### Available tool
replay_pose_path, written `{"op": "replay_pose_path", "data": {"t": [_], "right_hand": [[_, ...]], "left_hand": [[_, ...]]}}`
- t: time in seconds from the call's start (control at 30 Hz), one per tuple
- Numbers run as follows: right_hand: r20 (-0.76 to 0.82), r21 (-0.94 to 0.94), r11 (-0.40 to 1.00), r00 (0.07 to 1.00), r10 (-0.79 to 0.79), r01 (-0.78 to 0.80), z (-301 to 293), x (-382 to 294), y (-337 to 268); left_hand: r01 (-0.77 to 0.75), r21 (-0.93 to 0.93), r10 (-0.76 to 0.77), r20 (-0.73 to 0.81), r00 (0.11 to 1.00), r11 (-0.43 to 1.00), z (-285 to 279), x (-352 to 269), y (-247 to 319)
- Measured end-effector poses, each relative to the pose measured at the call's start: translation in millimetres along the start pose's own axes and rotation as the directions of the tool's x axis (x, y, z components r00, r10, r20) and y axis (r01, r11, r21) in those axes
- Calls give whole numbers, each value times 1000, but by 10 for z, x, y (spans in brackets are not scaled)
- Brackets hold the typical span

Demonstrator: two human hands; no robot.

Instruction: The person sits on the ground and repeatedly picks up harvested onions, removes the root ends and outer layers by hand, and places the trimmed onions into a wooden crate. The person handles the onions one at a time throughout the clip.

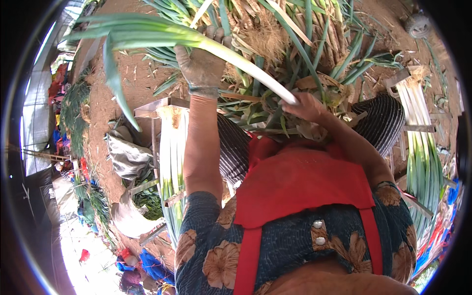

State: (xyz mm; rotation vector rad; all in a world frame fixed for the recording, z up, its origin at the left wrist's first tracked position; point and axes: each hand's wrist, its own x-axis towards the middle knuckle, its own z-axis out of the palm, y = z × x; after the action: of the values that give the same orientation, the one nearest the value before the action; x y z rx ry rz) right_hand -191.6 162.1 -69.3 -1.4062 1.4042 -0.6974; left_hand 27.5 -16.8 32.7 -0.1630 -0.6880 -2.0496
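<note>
A long green onion (239, 61) slants across in front of me, its green leaves fanning to the left and its smooth white end low on the right. My left hand (203, 66), in a soiled work glove, grips it where the green turns white. Bare, my right hand (304, 107) has its fingers at the tip of the white end. Beyond both hands lies a heap of untrimmed onions (269, 40) with brown, stringy roots. Loose leaves and peeled skins (306, 86) cover the space between my knees.
Cleaned onions (171, 147) lie in a metal rack at my left, and more (418, 121) fill another rack at my right. Grey sacking (131, 153) rests beyond the left rack. A small wheel (418, 25) stands at the far right on the dirt floor (107, 88).
</note>
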Motion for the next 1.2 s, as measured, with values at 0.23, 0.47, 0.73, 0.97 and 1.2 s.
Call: {"op": "replay_pose_path", "data": {"t": [0.23, 0.47, 0.73, 0.97, 1.2], "right_hand": [[283, 107, 992, 959, 31, -63, 171, -18, 82], [-112, 56, 938, 935, -336, 343, -227, 792, -981], [-173, -184, 913, 902, -395, 364, -301, 1072, -1104], [-100, -373, 883, 934, -342, 283, -168, 1049, -1205], [-434, 515, 677, 841, -324, 526, -272, 833, -1307]], "left_hand": [[8, -19, -13, -284, 959, 1000, -284, 29, 76], [62, 318, 74, -398, 914, 946, -298, -74, -311], [-221, 821, 128, 333, 934, -526, -435, -178, -261], [89, 986, 278, -125, 953, 138, -609, -166, -487], [169, 551, 186, -531, 827, 817, -532, -92, -473]]}}
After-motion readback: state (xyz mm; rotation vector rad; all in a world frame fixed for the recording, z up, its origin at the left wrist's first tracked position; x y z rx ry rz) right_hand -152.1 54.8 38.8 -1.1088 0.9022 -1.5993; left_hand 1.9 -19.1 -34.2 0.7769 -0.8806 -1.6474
